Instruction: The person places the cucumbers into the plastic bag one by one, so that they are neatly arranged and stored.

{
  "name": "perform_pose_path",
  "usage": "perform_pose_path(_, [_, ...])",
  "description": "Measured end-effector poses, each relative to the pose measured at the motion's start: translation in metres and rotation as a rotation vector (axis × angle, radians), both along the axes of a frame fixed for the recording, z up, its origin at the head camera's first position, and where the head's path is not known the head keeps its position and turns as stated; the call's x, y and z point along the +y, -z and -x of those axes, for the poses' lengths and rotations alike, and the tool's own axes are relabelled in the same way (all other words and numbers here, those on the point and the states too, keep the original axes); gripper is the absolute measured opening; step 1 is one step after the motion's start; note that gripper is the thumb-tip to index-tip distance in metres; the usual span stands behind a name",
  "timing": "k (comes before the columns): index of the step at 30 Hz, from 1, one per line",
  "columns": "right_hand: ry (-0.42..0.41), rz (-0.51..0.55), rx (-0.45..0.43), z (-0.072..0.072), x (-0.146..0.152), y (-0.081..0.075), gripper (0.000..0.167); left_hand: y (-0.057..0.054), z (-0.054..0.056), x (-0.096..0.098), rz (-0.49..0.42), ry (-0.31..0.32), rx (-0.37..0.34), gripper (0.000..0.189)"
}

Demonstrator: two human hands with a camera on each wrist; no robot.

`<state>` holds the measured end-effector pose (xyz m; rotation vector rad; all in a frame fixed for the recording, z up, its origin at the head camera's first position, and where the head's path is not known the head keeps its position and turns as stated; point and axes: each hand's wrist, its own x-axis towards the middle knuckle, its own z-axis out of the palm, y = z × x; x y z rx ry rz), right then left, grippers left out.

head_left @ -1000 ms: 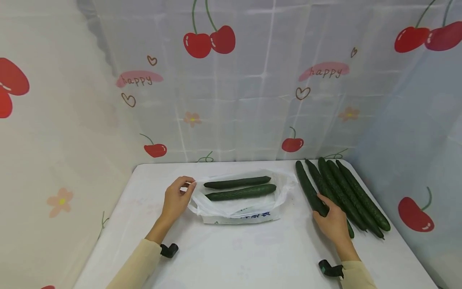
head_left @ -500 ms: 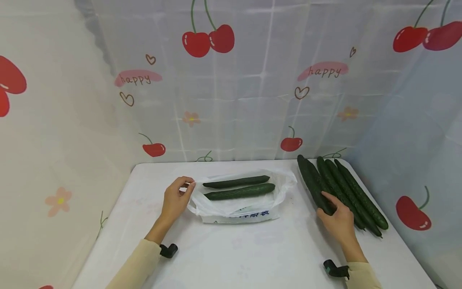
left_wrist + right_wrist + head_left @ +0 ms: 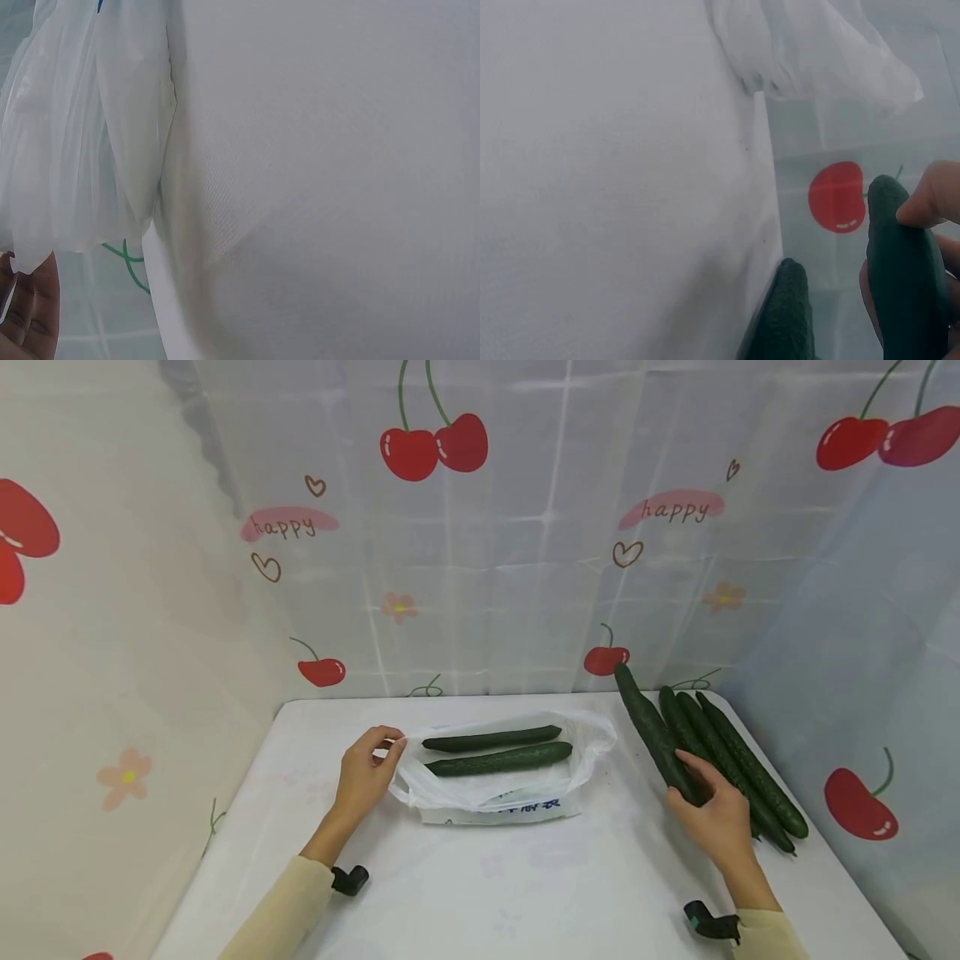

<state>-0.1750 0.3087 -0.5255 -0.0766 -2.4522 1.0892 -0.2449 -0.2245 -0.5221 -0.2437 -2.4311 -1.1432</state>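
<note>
A white plastic bag [image 3: 480, 797] lies in the middle of the table with its mouth spread. Two dark green cucumbers, an upper one [image 3: 491, 739] and a lower one [image 3: 501, 760], lie in it side by side. My left hand [image 3: 367, 768] pinches the bag's left edge between thumb and fingers; in the left wrist view the bag [image 3: 75, 135] hangs by those fingers. At the right, my right hand [image 3: 716, 818] grips the near end of another cucumber [image 3: 648, 722], its far end tilted up. The right wrist view shows thumb and fingers round this cucumber [image 3: 904, 277].
Several more cucumbers [image 3: 750, 764] lie side by side along the right edge of the white table [image 3: 517, 885]. One of them is partly hidden by the held cucumber. A cherry-printed curtain [image 3: 487, 568] hangs behind the table and at both sides.
My right hand has moved a little right and lifted its cucumber's far end upward, across its neighbour. The left hand and the bag stay put.
</note>
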Motion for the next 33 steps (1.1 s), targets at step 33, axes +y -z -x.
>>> perform_pose_path(33, [-0.18, 0.018, 0.174, -0.001, -0.01, -0.034, 0.069, 0.003, -0.001, 0.001, -0.005, -0.002, 0.0, 0.01])
